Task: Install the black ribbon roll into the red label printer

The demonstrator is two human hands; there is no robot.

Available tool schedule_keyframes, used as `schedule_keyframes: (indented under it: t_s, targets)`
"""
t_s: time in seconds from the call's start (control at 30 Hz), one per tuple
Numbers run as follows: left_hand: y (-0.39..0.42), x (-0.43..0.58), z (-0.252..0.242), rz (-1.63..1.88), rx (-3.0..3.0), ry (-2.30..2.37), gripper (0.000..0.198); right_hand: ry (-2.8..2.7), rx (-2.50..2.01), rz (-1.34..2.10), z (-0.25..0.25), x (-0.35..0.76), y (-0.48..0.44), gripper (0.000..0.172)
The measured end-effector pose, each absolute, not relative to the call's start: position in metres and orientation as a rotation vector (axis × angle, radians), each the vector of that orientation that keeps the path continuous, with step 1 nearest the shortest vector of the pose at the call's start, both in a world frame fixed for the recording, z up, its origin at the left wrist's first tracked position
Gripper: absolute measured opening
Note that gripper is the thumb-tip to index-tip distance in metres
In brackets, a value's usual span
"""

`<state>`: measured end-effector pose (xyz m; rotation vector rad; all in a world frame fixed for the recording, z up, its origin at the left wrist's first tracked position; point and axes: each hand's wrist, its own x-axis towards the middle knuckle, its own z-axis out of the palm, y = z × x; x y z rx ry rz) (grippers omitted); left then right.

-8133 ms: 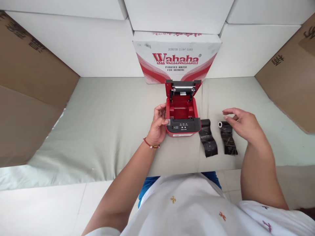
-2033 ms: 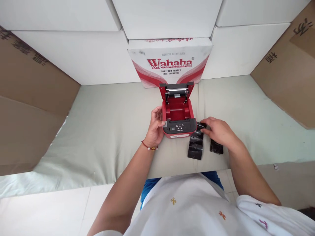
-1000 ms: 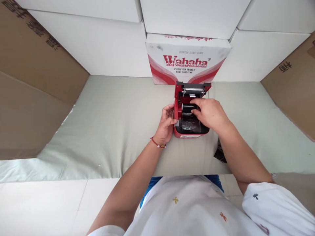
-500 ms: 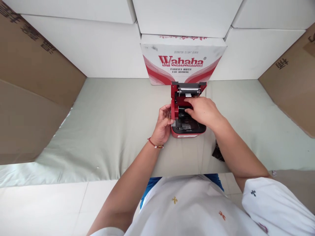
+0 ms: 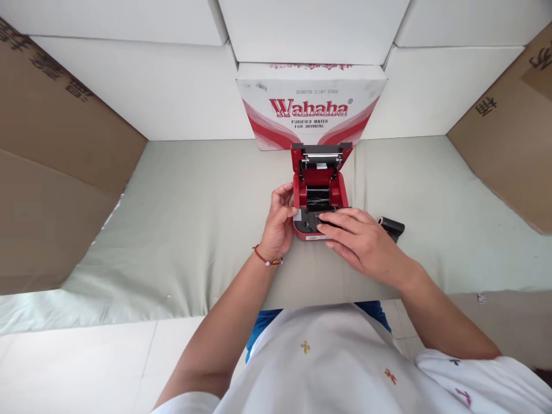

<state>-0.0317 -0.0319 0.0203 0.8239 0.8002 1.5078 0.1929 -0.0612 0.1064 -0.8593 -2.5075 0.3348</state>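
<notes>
A small red label printer [image 5: 344, 187] stands on the cloth-covered table with its lid [image 5: 322, 150] raised. Inside its bay lies a shiny black roll [image 5: 318, 196]. Gripping the printer's left side is my left hand [image 5: 279, 227], its thumb by the front left corner and its fingers along the outer wall. My right hand [image 5: 356, 236] rests over the black front part of the printer, fingers stretched out and touching it; they hide the front right corner. Just beyond that hand, a second black roll [image 5: 391, 225] lies on the cloth.
Behind the printer stands a Wahaha water carton [image 5: 310, 92], close to the raised lid. White boxes [image 5: 181, 86] are stacked along the back. Brown cartons border the left [image 5: 56, 161] and right [image 5: 504, 138]. The pale green cloth [image 5: 207, 201] reaches the table's front edge.
My right hand has come out of the printer's bay and moved down to its front. The roll on the cloth shows more now. My left hand keeps its hold.
</notes>
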Motion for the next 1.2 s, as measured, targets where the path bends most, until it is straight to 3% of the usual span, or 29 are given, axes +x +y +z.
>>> schedule_keyframes:
  t_s: [0.2, 0.43, 0.6, 0.77, 0.93, 1.2]
  targets:
    - [-0.051, -0.026, 0.027, 1.477, 0.944, 0.816, 0.083, -2.489, -0.897, 0.224, 0.100, 0.187, -0.066, 0.034]
    - [-0.053, -0.024, 0.027, 1.451, 0.969, 0.813, 0.088, -2.502, -0.897, 0.272, 0.100, 0.190, -0.069, 0.038]
    - [-0.053, -0.025, 0.025, 1.463, 0.983, 0.804, 0.091, -2.392, -0.847, 0.397, 0.118, 0.198, -0.051, 0.030]
    - [-0.052, -0.028, 0.022, 1.420, 1.037, 0.803, 0.106, -2.140, -1.092, 0.111, 0.132, 0.194, 0.019, 0.049]
    - [-0.052, -0.028, 0.023, 1.406, 1.042, 0.794, 0.110, -2.242, -1.053, 0.105, 0.128, 0.180, 0.061, 0.067]
    - [-0.054, -0.026, 0.028, 1.432, 1.013, 0.783, 0.110, -2.276, -1.137, 0.156, 0.125, 0.185, -0.009, 0.033]
